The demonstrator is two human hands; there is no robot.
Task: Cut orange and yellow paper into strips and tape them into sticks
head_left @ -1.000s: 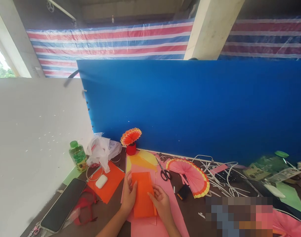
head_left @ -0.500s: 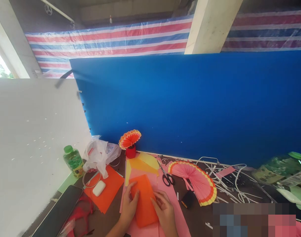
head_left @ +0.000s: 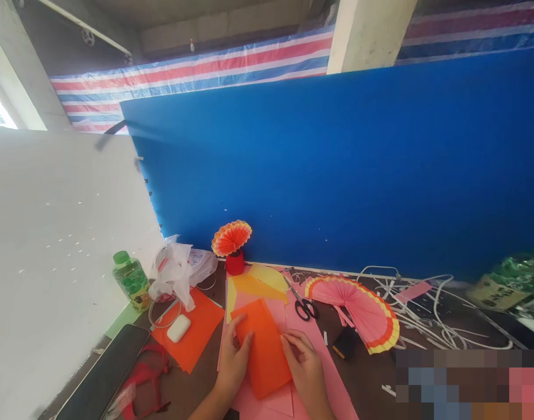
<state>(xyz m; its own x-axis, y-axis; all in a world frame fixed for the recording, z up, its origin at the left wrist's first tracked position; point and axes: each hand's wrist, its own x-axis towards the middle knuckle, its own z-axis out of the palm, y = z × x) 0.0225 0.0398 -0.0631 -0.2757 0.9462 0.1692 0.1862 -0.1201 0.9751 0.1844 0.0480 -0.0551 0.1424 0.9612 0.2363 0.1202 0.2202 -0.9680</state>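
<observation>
A folded sheet of orange paper [head_left: 264, 350] lies between my hands, above pink sheets [head_left: 323, 373] on the table. My left hand [head_left: 236, 356] grips its left edge, thumb on top and fingers behind. At the right edge, my right hand [head_left: 304, 361] pinches the paper between thumb and fingertips. Just beyond are yellow paper pieces [head_left: 267, 280] and black-handled scissors [head_left: 306, 309]. A pleated pink paper fan [head_left: 358, 309] with an orange and yellow border lies to the right. Behind, a smaller orange pleated fan [head_left: 231, 238] stands on a red holder [head_left: 235, 263].
At left are a green-capped bottle [head_left: 132, 281], a plastic bag [head_left: 177, 268], orange paper [head_left: 201, 326] under a white case [head_left: 179, 328], and a dark phone-like slab [head_left: 103, 373]. White paper strips and cables [head_left: 442, 332] tangle at right. A blue partition [head_left: 337, 175] closes off the back.
The camera view has tilted and shifted slightly. The orange paper is angled a little more, its lower end turned to the right, with both hands still on it.
</observation>
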